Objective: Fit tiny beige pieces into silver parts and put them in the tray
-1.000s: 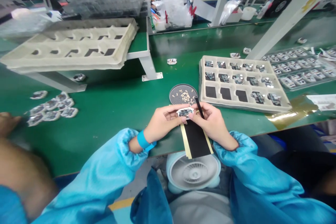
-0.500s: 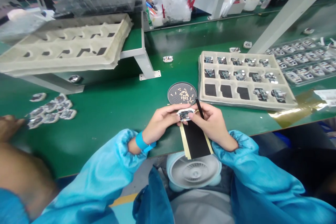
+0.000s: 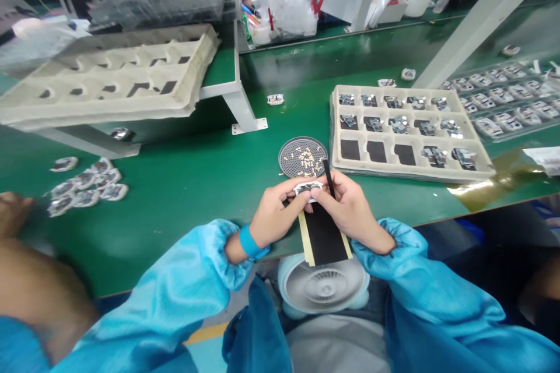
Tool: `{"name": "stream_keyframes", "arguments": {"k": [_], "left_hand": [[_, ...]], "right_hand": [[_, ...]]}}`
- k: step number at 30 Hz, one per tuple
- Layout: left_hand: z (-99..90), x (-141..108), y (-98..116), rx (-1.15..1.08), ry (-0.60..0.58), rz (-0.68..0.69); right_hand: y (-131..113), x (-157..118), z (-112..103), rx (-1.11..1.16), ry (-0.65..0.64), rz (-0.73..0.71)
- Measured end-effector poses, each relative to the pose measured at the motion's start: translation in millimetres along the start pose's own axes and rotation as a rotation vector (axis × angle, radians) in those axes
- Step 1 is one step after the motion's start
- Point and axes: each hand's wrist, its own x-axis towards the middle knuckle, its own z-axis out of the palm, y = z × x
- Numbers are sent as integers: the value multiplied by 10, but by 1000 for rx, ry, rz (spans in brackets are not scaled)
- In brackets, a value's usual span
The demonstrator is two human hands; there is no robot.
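Between my two hands is a small white-rimmed part (image 3: 308,187) with a dark circuit board inside. My left hand (image 3: 280,213) grips its left side, the thumb pressed on its face. My right hand (image 3: 352,207) pinches the right side and also carries a thin black stick (image 3: 328,178) that points up between thumb and fingers. Below them a black sheet with pale yellow edges (image 3: 324,236) lies over the table's front edge. Just beyond the hands is a round grey perforated dish (image 3: 289,154) holding many tiny beige pieces.
On the right stands a cream tray (image 3: 411,170) of circuit boards, with clear trays (image 3: 503,131) of white parts behind. Several white parts (image 3: 86,198) lie left, near another person's arm (image 3: 35,285). A raised shelf (image 3: 219,64) bears a cream tray (image 3: 175,104).
My left hand has shifted right, its thumb now further over the white-rimmed part. The black stick in my right hand has tilted more upright and moved slightly left.
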Motion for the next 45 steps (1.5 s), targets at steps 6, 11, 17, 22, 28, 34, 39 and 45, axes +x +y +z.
{"name": "stream_keyframes", "arguments": {"k": [6, 11, 17, 22, 28, 34, 39, 45], "left_hand": [[-2, 0, 4, 46, 39, 18], [-52, 4, 3, 205, 10, 47], [-58, -11, 23, 147, -55, 37], [-76, -42, -3, 321, -12, 127], [-82, -76, 23, 701, -7, 290], [-89, -82, 15, 720, 15, 279], [-85, -66, 16, 734, -2, 237], [-106, -62, 17, 780, 30, 260]], "right_hand": [[42, -17, -61, -100, -23, -41], [-51, 63, -271, -501, -90, -246], [-162, 104, -282, -412, -136, -414], [-135, 96, -357, -272, -116, -181], [-210, 99, -352, -439, -121, -499], [-169, 102, -308, -562, -202, -673], [-125, 75, -294, -622, -175, -714], [-168, 120, -297, -670, -215, -686]]}}
